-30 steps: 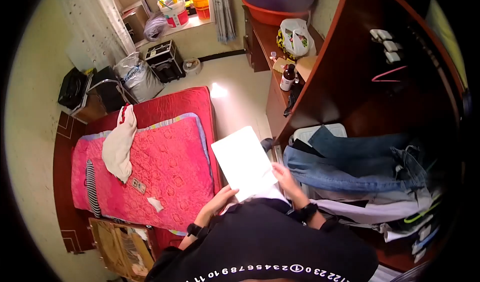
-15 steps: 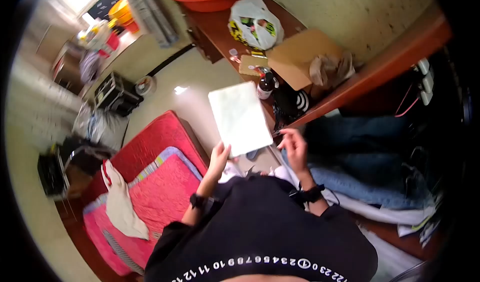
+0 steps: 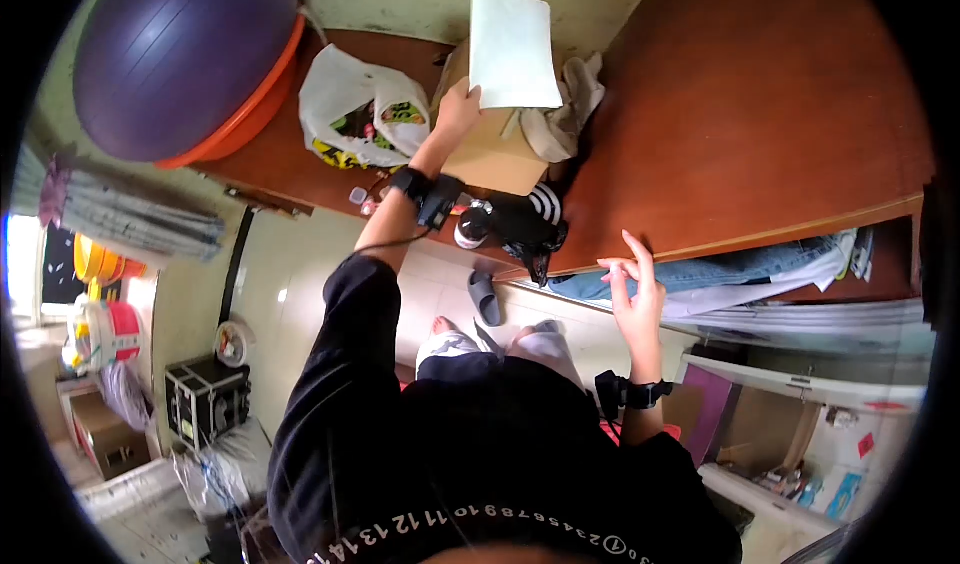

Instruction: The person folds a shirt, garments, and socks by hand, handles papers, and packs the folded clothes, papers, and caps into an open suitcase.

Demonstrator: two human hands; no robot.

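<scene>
My left hand (image 3: 460, 110) reaches far forward and grips a flat white rectangular sheet or thin book (image 3: 512, 52) by its lower left corner. The white piece is held over a cardboard box (image 3: 490, 159); whether they touch I cannot tell. Beige crumpled cloth (image 3: 560, 124) lies against the box's right side. My right hand (image 3: 636, 289) is raised near the edge of the wooden board, fingers apart, holding nothing. Folded jeans (image 3: 700, 269) lie on the shelf just beyond it.
Left of the box stands a white plastic bag (image 3: 350, 99) with things inside. A purple ball (image 3: 185, 54) rests in an orange basin (image 3: 245, 129). A dark bottle (image 3: 474, 226) and black bag (image 3: 525, 224) sit near the counter edge. A grey slipper (image 3: 484, 298) is on the floor.
The view has swung right toward the counter and cabinet, and the bed has left view. My left hand has carried the white piece forward over the box. My right hand stays free.
</scene>
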